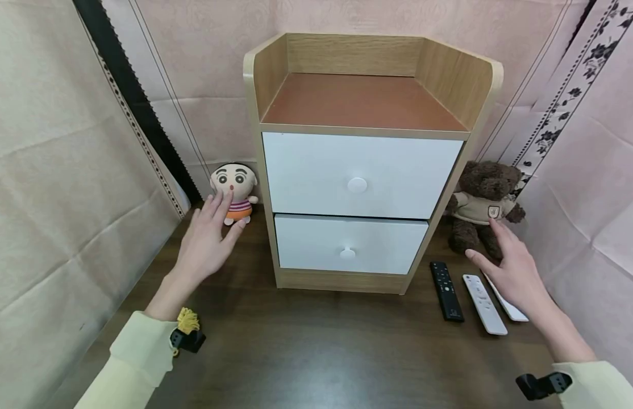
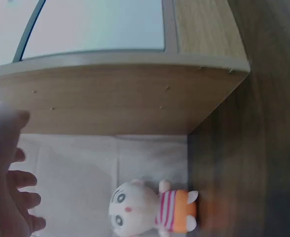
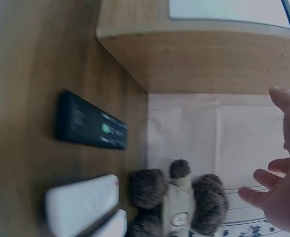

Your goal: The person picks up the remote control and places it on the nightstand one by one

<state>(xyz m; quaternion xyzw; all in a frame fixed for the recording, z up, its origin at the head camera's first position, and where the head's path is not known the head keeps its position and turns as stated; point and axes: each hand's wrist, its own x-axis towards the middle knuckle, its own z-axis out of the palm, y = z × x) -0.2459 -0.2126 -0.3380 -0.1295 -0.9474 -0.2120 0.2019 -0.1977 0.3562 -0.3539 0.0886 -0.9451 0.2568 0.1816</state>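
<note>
Doll point(image 1: 241, 193) stands on the worktop point(image 1: 306, 346), just left of the cabinet point(image 1: 342, 281); bear point(image 1: 477, 207) sits right of it, beyond the black remote point(image 1: 446, 291). Your left hand point(image 1: 204, 244) and right hand point(image 1: 516, 275) hold nothing, fingers extended, thumbs apart. The 2 toys look light, soft, unlikely to slip or break; best cupped round the torso, below the big head.

I count one cabinet point(image 1: 367, 102), two drawers point(image 1: 316, 173) and two knobs point(image 1: 357, 185) mid-frame. At right I see three remotes point(image 1: 484, 305), one bear point(image 1: 481, 209); at left, one doll point(image 1: 240, 205). Two hands point(image 1: 205, 243) show.
</note>
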